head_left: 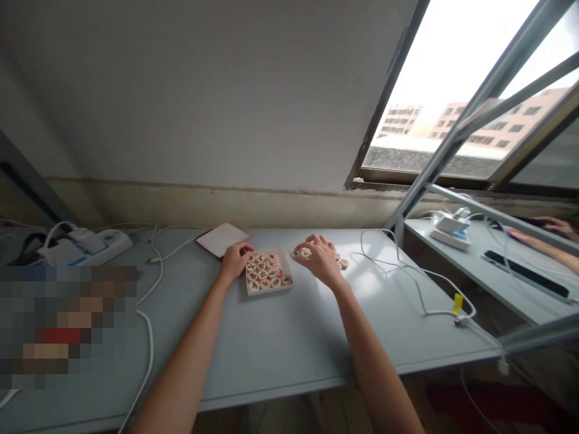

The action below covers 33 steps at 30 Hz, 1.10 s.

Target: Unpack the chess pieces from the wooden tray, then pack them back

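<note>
A shallow white box (pixel 270 291) lies on the table, holding rows of round Chinese chess pieces (pixel 263 273) with dark characters. Part of its right side shows a pink patch (pixel 278 267) between pieces. My left hand (pixel 235 260) is at the box's upper left corner, its fingers closed on the rim. To the right of the box, my right hand (pixel 320 259) curls over loose Chinese chess pieces (pixel 306 253), thumb and fingers bent round some of them. Other loose pieces (pixel 344 264) show past its right side. The undersides of its fingers are hidden.
Behind my left hand lies a flat, pale lid-like panel (pixel 222 239) with a dark red edge. White cables (pixel 151 337) run along the left, and another cable (pixel 418 274) crosses the right. Power strips (pixel 108 242) stand at both sides. Another person's arm (pixel 543 238) rests at far right.
</note>
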### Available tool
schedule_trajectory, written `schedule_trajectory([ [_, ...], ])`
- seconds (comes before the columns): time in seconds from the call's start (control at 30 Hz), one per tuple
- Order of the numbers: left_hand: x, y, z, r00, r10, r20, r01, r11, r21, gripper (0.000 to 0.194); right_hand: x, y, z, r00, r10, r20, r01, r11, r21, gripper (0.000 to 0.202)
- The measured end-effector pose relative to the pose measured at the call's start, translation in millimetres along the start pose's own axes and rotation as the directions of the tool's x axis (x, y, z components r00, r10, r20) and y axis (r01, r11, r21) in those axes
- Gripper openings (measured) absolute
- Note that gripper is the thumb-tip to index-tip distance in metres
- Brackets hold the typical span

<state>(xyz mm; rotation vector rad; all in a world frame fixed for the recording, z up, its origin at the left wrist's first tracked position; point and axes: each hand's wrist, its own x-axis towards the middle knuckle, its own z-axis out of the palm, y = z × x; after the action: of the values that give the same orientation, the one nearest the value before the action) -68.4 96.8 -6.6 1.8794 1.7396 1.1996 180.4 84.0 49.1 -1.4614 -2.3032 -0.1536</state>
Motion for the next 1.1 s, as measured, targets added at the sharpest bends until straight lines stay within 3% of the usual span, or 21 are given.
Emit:
schedule_trajectory([
  [0.13,0.2,-0.3,0.3,1.000,-0.008,-0.003,0.008,1.000,0.016,0.017,-1.7,27.9,-5.3,0.982,0.121,0.146,-0.116,0.992,-0.048,0.017],
  [0.23,0.2,-1.4,1.2,0.999,-0.037,0.004,0.037,0.999,0.021,0.018,-2.2,37.9,-4.2,0.973,0.175,0.151,-0.172,0.985,-0.034,0.021],
  [0.57,0.4,-1.6,2.0,0.999,-0.045,0.007,0.045,0.999,0.017,0.019,-2.1,35.1,3.0,0.974,0.171,0.149,-0.162,0.984,-0.069,0.015],
  [0.73,-0.1,-0.6,2.0,0.999,-0.045,0.000,0.045,0.999,0.029,0.018,-0.9,25.8,8.3,0.981,0.067,0.184,-0.070,0.997,0.011,0.014],
  [0.93,0.2,-1.0,1.6,0.999,-0.034,0.006,0.034,0.999,0.014,0.018,0.6,26.2,9.1,0.986,0.074,0.149,-0.076,0.997,0.006,0.012],
  [1.1,0.1,0.3,1.5,0.999,-0.031,0.008,0.031,0.999,0.010,0.017,-0.3,7.2,-4.4,0.964,-0.159,0.213,0.104,0.963,0.249,0.014],
])
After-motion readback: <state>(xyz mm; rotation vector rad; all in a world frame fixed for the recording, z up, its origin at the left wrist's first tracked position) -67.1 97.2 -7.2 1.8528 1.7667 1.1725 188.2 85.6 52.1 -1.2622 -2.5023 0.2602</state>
